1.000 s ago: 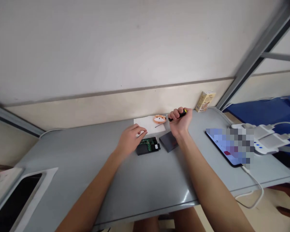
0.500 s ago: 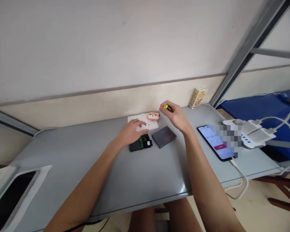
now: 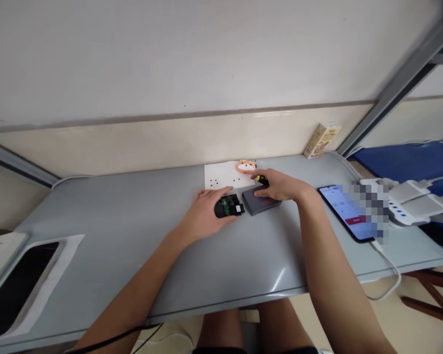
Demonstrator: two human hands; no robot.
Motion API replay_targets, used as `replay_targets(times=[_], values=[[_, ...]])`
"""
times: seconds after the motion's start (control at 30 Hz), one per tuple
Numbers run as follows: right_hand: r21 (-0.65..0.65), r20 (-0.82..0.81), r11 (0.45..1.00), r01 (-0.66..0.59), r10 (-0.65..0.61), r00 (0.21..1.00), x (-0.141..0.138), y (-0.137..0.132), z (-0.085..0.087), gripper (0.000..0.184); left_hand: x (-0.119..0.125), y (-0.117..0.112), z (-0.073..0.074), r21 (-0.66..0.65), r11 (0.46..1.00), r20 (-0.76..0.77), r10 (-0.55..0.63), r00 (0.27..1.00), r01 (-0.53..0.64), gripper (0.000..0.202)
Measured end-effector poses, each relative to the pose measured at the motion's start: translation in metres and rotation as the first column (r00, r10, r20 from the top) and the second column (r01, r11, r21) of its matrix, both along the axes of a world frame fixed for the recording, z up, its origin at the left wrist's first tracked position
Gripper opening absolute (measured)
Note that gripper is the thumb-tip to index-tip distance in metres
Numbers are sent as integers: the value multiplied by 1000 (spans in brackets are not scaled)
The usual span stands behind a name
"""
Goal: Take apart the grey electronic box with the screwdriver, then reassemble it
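My left hand (image 3: pixel 205 214) is closed around the sides of a small black device with an exposed green circuit board (image 3: pixel 227 205), low on the table. My right hand (image 3: pixel 278 186) keeps a yellow-and-black screwdriver (image 3: pixel 261 179) in its grip; only part of the handle shows. Fingers of that same hand touch the top of a flat dark grey case (image 3: pixel 256 202), just right of the device. Behind both lies a white sheet of paper (image 3: pixel 225 173) with several tiny dark screws on it. An orange-and-white animal-face case (image 3: pixel 246 166) rests on the sheet's right part.
A phone (image 3: pixel 345 214) with a lit screen lies on the right, its cable hanging over the table edge. Beyond it is a white power strip (image 3: pixel 402 206) with plugs. A carton (image 3: pixel 322 140) stands by the wall. A black-screened device (image 3: pixel 22 285) lies at left.
My left hand has gone from hovering over the circuit-board device to gripping its sides. My right hand has come down onto the grey case, still with the screwdriver. The view has shifted slightly.
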State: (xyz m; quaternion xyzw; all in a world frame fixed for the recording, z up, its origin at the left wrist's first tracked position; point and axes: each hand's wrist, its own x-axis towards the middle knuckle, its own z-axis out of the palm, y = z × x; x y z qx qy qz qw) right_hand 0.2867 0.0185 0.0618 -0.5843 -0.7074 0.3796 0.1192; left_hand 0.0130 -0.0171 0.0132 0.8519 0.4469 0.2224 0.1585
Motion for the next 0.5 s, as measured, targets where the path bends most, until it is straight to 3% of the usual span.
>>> replay_targets(times=[0.17, 0.33, 0.5], values=[[-47, -44, 999, -11, 9, 999, -5, 0, -1, 70, 6, 2, -1, -4, 1000, 13, -29, 1000, 29, 64], [39, 50, 999, -15, 13, 999, -3, 4, -4, 58, 3, 1, 8, 42, 997, 130, -64, 989, 59, 67], [13, 51, 1000, -14, 13, 999, -3, 4, -2, 56, 8, -20, 11, 197, 953, 92, -252, 963, 231, 63]])
